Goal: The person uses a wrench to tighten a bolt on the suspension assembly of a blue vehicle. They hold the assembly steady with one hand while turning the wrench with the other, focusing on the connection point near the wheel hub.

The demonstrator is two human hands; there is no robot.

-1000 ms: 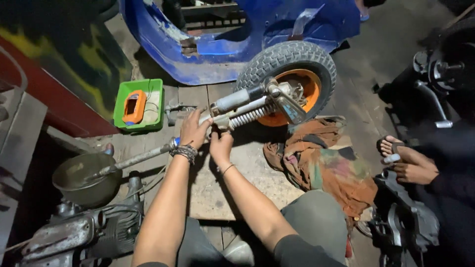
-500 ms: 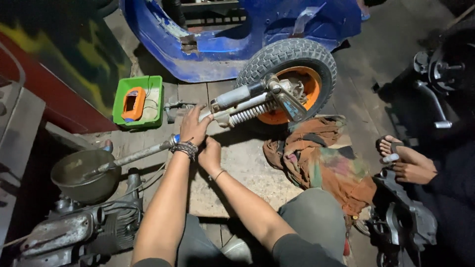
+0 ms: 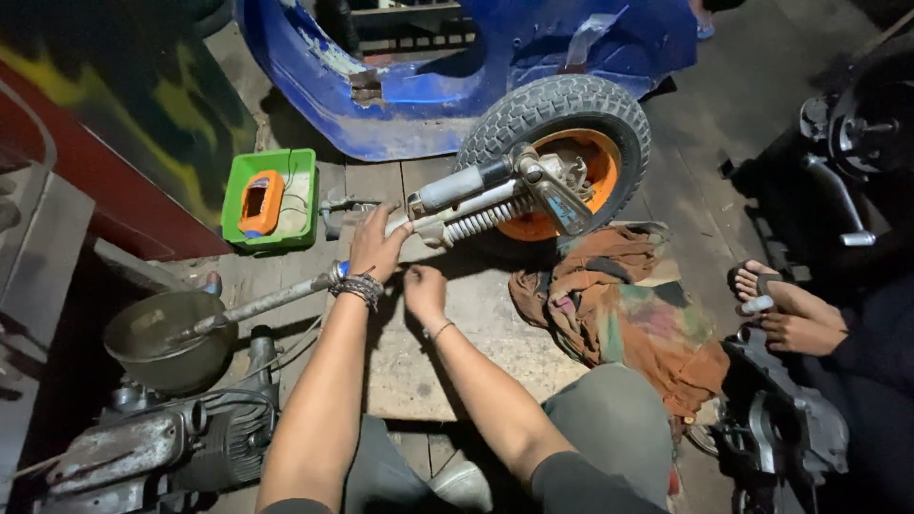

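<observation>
the fork assembly [image 3: 476, 205] lies on the floor boards [image 3: 447, 362] against the orange-rimmed wheel [image 3: 562, 152]. its tube end is gripped by the left hand [image 3: 376, 249]; right hand [image 3: 424, 293] fingers rest half-curled, empty. the tube is best kept steadied, the spring avoided.

1. I count two hands of my own: left hand [image 3: 376, 249], right hand [image 3: 425, 293].
2. One wheel [image 3: 562, 143] with an orange rim.
3. One coil spring [image 3: 487, 219].
4. One green tray [image 3: 269, 200] (a single orange device sits in it).
5. One metal bowl [image 3: 167, 338].
6. One crumpled rag [image 3: 628, 305].
7. Two sandalled feet [image 3: 785, 309] of another person.
</observation>
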